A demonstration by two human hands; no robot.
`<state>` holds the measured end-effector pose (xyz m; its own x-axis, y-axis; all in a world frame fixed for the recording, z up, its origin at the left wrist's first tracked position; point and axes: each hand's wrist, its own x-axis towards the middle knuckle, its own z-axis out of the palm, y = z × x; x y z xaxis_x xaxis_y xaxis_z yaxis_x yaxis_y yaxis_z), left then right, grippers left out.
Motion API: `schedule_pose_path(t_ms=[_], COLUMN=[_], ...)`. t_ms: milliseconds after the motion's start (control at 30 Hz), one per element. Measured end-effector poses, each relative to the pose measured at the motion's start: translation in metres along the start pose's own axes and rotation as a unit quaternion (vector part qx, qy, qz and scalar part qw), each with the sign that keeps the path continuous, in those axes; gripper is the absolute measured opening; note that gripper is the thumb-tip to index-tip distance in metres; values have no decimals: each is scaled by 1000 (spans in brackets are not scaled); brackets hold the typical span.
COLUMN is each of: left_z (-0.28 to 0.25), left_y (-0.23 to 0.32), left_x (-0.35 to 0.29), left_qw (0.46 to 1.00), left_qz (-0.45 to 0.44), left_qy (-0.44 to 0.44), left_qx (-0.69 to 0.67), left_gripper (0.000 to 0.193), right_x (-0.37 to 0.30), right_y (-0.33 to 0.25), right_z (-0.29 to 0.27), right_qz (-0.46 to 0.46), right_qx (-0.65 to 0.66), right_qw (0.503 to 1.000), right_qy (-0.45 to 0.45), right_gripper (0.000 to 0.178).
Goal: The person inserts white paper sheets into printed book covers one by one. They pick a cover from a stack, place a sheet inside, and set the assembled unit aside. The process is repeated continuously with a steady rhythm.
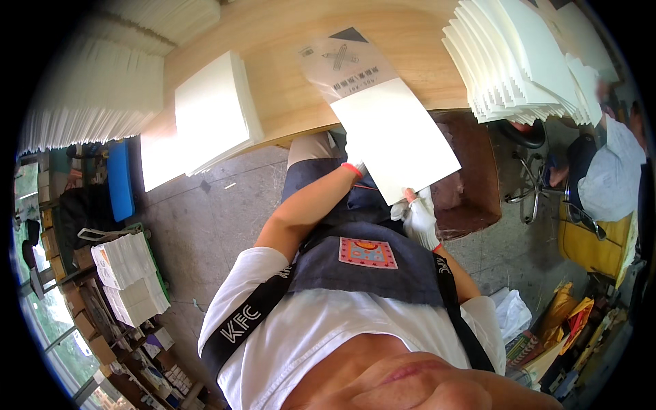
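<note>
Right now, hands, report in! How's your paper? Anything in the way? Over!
Left hand mostly hidden at left edge of paper; right hand holding near edge. Clear bag at far end. White stacks on table, both sides.

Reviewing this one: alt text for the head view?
A gloved right hand grips white paper at its near edge; the left hand, mostly hidden, is by its left edge. The paper juts past a wooden table, its far end meeting see-through printed film, between paper stacks.
</note>
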<state>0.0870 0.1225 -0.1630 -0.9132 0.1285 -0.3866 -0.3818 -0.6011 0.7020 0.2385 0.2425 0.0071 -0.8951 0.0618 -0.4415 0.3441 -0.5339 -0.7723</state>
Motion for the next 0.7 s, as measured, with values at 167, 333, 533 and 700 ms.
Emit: schedule_pose_path(t_ms=[167,333,533,700], left_z=[-27,-59,-29,-35], left_y=[6,6,46,47], left_x=[-32,-15,-34,-45], left_qw=[999,1000,993,977], left_qz=[-17,9,0,69], left_qy=[-25,10,95,69], left_qx=[34,15,64,190], left_gripper=[21,22,22,22], right_x=[7,12,26,27], right_y=[21,21,33,29], right_z=[0,33,30,45], right_qz=[77,41,120,57], right_qx=[7,11,41,8], right_qw=[997,998,992,998], right_qy=[-6,-39,13,-37], right_gripper=[34,34,29,30])
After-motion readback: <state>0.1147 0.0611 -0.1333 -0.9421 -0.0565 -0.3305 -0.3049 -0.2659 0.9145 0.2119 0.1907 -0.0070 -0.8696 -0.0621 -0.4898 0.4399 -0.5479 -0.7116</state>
